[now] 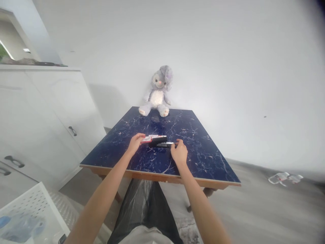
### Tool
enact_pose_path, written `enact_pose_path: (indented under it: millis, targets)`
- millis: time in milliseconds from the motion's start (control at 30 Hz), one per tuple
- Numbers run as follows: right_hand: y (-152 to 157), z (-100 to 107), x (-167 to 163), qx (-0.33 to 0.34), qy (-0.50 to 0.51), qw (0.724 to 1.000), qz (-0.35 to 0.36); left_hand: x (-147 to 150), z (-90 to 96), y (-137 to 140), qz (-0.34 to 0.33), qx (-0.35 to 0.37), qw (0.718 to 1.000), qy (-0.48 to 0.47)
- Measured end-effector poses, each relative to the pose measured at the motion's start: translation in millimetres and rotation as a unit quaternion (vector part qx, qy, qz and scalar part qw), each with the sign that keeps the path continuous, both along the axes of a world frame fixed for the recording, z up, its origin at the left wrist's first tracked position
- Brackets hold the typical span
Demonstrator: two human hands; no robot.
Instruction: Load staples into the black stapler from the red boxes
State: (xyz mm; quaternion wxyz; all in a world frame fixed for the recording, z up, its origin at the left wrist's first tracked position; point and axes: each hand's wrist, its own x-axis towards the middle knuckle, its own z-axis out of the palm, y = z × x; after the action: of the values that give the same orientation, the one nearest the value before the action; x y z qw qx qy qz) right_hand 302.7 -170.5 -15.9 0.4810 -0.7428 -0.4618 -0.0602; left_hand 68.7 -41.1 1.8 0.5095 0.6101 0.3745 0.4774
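Observation:
My left hand [135, 142] pinches the left end of a small red-and-white box [146, 139] over the blue table. Just behind it lies another white piece with red marks [154, 136], partly covered. A dark black object [157, 141], perhaps a pouch or case, sits between my two hands; its kind is hard to make out. In front of that, a slim black-and-silver pen [165, 145] lies lengthwise. My right hand [179, 151] has its thumb and fingers closed around the pen's right end.
The dark blue marble-patterned table [198, 145] has a wooden edge. A grey plush toy [157, 91] sits at its back against the wall. White cabinets [45, 118] stand left, a white perforated basket [33, 203] lower left. Clear plastic items [284, 178] lie on the floor right.

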Motion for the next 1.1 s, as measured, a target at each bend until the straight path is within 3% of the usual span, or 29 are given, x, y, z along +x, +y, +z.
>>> enact_pose_path:
  millis: [167, 367, 667, 967, 1100]
  targets:
    - [-4, 3, -3, -0.024, 0.009, 1.000, 0.018, 3, -2.8, -8, -0.066, 0.092, 0.989, 0.100]
    - [-2, 5, 4, -0.052, 0.073, 0.995, 0.055, 2, -5.7, -6, -0.107, 0.056, 0.987, 0.111]
    - [-3, 11, 7, -0.060, 0.106, 0.990, 0.077, -3, -0.6, -18, -0.065, 0.116, 0.974, 0.185]
    - [0, 13, 5, -0.088, 0.119, 0.984, 0.105, -3, -7.4, -27, -0.064, 0.084, 0.975, 0.195]
    - [4, 9, 8, -0.082, 0.123, 0.982, 0.116, -2, -7.1, -28, -0.055, 0.101, 0.973, 0.198]
